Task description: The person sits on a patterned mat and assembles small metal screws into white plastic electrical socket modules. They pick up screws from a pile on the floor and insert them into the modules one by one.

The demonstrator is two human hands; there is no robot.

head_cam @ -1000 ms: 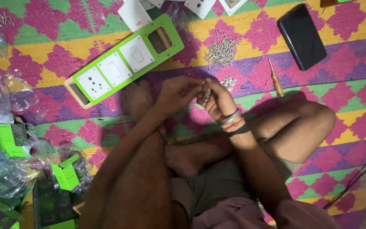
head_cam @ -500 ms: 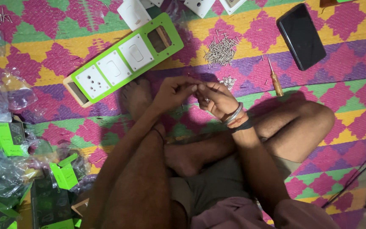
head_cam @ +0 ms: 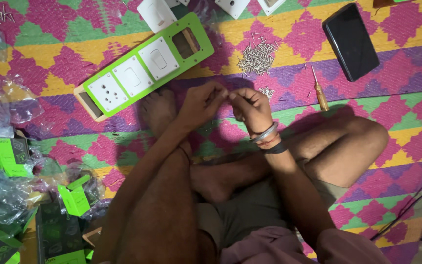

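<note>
So the person sat cross-legged on a bright patterned mat (head_cam: 367,205), both hands brought together just above the bare feet. The left hand (head_cam: 201,102) and right hand (head_cam: 252,107) met fingertip to fingertip, pinched narrow around something tiny. I'd guess a screw, since the screw pile (head_cam: 257,56) lay just beyond the hands, but the thing itself was too small to make out, so I can't tell which way it pointed or how its long axis ran.

The green plate (head_cam: 145,68) lay on the far left side, flat on the mat. Its long axis ran diagonally, from the near-left end up to the far-right end. It carried a socket and two white switches in a row, with one slot open at the far-right end and a bare wooden corner at the near-left end.

My read: this was the fiddly bit of sorting or readying one small part between the fingers, between fitting modules into the plate. The next move would probably call for a firm pinch and a free hand for the screwdriver (head_cam: 318,88), which lay untouched just right of the hands, handle nearer the person.

A dark phone (head_cam: 350,41) sat far right. Green boxes (head_cam: 76,198) and clear plastic bags (head_cam: 6,105) were heaped on the near left.
</note>
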